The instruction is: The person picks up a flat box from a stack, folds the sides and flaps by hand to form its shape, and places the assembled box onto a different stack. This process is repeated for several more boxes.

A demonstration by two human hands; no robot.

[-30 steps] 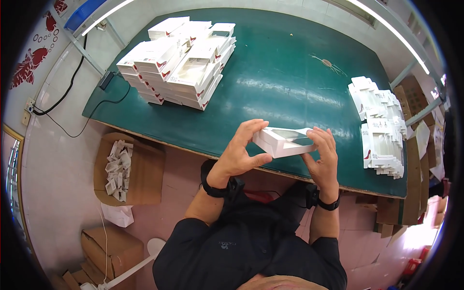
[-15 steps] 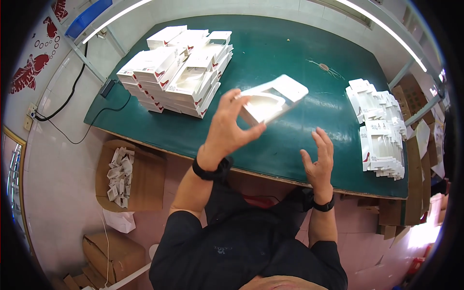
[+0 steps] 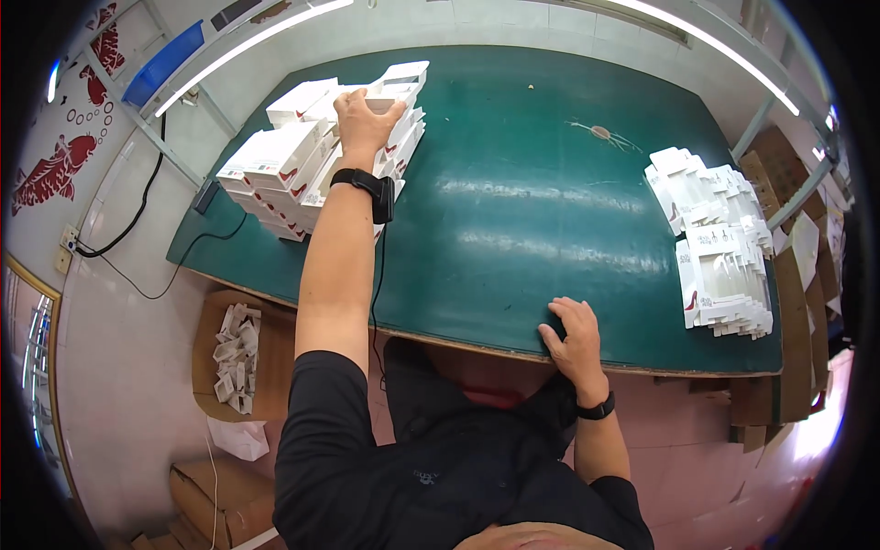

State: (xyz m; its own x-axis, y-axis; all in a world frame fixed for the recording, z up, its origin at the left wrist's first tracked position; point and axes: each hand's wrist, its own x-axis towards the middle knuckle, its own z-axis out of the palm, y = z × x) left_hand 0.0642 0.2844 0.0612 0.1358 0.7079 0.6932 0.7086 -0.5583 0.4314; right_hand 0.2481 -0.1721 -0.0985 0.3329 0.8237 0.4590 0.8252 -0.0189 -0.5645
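Observation:
My left hand [image 3: 365, 124] is stretched out over the stack of white window boxes [image 3: 280, 151] at the far left of the table. Its thumb and fingers are curled on a white box [image 3: 403, 81] at the top of that stack; the hand partly hides the grip. Near the table's front edge, right of the middle, my right hand [image 3: 574, 341] rests with its fingers loosely bent and apart, holding nothing. On the right side of the table lie flat, unfolded white box blanks [image 3: 720, 275] in two overlapping piles.
The green table [image 3: 513, 238] carries a tangle of string with a tag [image 3: 600, 133] toward the back right. A cardboard box [image 3: 275, 367] of small white pieces stands below the left edge. A black cable [image 3: 376, 293] hangs from my left wrist strap. A light bar runs overhead.
My left hand has carried the white box from above the table's middle to the top of the stack at the far left. My right hand has dropped toward the front edge.

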